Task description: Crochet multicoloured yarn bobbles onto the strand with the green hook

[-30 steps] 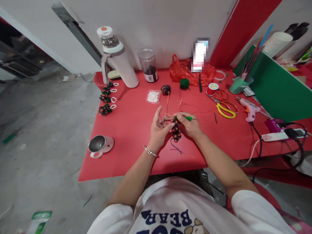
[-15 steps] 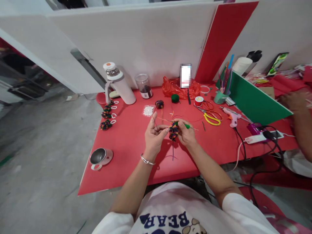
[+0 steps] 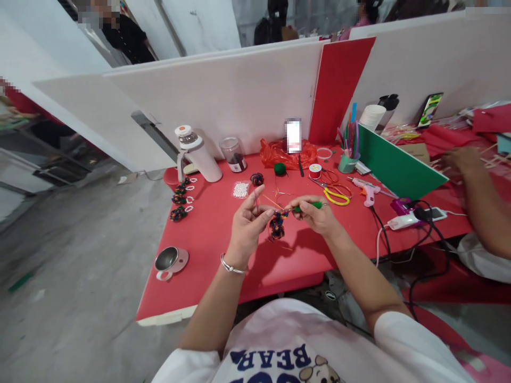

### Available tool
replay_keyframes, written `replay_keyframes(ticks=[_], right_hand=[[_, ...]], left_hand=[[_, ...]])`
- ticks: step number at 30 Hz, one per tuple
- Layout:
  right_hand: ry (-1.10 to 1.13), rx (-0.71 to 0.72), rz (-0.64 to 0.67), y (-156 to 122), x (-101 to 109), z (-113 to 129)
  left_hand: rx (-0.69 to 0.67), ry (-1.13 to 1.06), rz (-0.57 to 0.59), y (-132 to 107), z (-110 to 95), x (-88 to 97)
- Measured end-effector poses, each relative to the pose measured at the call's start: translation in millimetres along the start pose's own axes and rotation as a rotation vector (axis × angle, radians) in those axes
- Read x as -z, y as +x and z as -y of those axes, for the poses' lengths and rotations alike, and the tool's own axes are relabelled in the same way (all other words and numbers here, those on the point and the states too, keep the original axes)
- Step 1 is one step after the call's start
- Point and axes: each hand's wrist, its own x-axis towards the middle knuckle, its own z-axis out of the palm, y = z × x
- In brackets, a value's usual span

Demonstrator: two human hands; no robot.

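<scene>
My left hand [image 3: 247, 226] pinches a dark multicoloured crochet piece [image 3: 277, 227] by its top, between thumb and fingers. Its index finger is raised, with orange-red yarn [image 3: 271, 200] running from it toward the piece. In my right hand [image 3: 317, 214] is a crochet hook with a green handle [image 3: 313, 206]. The hook's tip meets the top of the piece, though the exact stitch is too small to make out. Behind the hands lie a dark yarn ball [image 3: 256, 179], a green yarn ball [image 3: 280, 169] and a bag of white beads [image 3: 240, 190].
Finished-looking dark crochet pieces with bead loops [image 3: 179, 213] line the left edge. A pink mug [image 3: 181, 258], tumbler [image 3: 204, 159] and jar [image 3: 233, 155] stand leftward. Yellow-handled scissors [image 3: 336, 197], a glue gun [image 3: 368, 191] and power strip [image 3: 415, 218] lie right. Another person's arm [image 3: 479, 197] is beyond the green board [image 3: 399, 165].
My right hand has drawn away to the right from the crochet piece, so more of the hook shows between them. The camera view has tilted upward and shifted.
</scene>
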Motion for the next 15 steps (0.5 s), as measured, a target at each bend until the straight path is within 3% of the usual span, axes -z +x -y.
replay_keyframes(ticks=[5, 15], right_hand=[[-0.056, 0.019, 0.082, -7, 6, 13], [-0.072, 0.077, 0.091, -6, 4, 17]], left_hand=[[-0.031, 0.007, -0.006, 0, -4, -4.5], [-0.008, 0.045, 0.012, 0, -6, -4.2]])
